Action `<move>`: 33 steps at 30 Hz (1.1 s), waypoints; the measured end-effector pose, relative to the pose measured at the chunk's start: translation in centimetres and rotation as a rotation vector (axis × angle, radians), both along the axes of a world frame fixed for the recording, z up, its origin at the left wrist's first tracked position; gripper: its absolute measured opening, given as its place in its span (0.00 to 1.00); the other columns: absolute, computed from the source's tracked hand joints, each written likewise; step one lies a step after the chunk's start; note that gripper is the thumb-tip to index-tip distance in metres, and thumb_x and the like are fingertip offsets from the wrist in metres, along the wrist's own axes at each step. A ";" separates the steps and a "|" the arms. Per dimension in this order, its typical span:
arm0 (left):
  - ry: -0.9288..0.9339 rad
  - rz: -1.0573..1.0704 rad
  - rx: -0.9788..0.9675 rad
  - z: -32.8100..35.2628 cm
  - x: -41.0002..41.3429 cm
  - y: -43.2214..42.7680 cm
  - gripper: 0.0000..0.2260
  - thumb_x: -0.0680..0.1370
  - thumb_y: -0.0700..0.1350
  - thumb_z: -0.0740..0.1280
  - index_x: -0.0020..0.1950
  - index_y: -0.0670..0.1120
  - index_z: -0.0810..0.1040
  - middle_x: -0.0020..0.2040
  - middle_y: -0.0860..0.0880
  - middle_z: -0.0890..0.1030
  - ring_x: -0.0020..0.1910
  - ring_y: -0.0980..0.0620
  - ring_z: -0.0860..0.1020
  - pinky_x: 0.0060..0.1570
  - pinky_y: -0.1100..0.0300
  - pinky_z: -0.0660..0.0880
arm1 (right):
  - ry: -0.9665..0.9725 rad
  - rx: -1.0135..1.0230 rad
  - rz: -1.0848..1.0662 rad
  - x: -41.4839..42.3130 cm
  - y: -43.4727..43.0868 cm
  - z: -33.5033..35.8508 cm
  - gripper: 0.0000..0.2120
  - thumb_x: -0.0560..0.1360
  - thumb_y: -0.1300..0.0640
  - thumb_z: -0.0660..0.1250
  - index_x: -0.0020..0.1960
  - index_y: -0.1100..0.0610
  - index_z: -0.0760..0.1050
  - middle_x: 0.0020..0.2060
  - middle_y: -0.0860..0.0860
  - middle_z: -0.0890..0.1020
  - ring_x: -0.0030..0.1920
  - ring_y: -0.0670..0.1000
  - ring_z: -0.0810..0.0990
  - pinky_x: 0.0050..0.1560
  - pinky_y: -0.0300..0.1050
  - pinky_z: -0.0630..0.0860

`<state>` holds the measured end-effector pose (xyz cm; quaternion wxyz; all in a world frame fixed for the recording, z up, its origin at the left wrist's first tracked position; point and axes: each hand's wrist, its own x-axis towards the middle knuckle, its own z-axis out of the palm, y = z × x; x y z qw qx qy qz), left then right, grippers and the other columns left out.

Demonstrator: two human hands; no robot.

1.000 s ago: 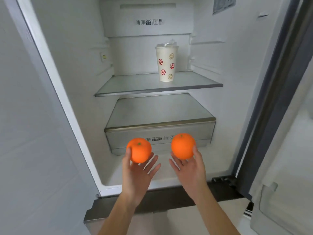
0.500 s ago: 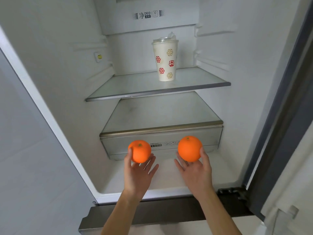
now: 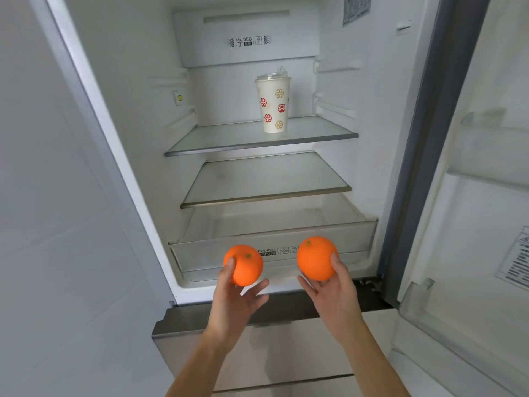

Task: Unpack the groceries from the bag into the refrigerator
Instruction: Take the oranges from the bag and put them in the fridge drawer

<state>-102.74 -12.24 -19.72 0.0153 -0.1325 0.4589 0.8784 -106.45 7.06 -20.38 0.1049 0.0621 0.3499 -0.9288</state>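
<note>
While both hands are loaded, the step in hand looks like setting fruit into the refrigerator [image 3: 406,144]. Left hand [image 3: 237,299] cups the left orange [image 3: 244,264], thumb on its near-left side, fingers splayed beneath. Right hand [image 3: 333,293] cradles the right orange [image 3: 315,258], thumb pressed on its right flank. Both oranges are held in front of the clear crisper drawer [image 3: 355,239], which appears pulled out and bare inside. Patterned cup [image 3: 273,106] stands alone on the upper shelf [image 3: 217,141]; middle shelf [image 3: 257,179] has nothing on it.

Advice, as judgement: lift each orange over the drawer's front lip, lower it to the floor of the drawer, and release only once it rests. Round fruit will roll, so seat the two touching or against a wall. Bag not in view.
</note>
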 end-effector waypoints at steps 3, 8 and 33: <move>0.004 -0.015 -0.026 0.2 3.3 0.2 0.37 0.62 0.66 0.70 0.66 0.49 0.74 0.60 0.44 0.81 0.52 0.42 0.82 0.48 0.48 0.78 | 0.030 0.011 0.017 3.5 0.5 -0.2 0.36 0.63 0.45 0.79 0.66 0.52 0.70 0.67 0.57 0.75 0.65 0.59 0.77 0.66 0.58 0.73; 0.004 -0.030 -0.096 0.4 8.4 0.0 0.27 0.68 0.62 0.70 0.62 0.49 0.77 0.56 0.44 0.83 0.53 0.42 0.83 0.54 0.45 0.77 | 0.023 0.153 0.048 8.5 0.4 0.8 0.49 0.47 0.39 0.84 0.63 0.53 0.73 0.65 0.56 0.78 0.65 0.57 0.78 0.62 0.55 0.75; 0.183 -0.140 -1.791 13.2 -1.9 -11.2 0.39 0.67 0.52 0.78 0.74 0.57 0.65 0.68 0.49 0.73 0.66 0.46 0.73 0.65 0.53 0.70 | 0.618 1.591 0.555 -7.7 -8.7 12.8 0.25 0.67 0.44 0.77 0.55 0.59 0.77 0.48 0.53 0.82 0.47 0.54 0.86 0.51 0.51 0.84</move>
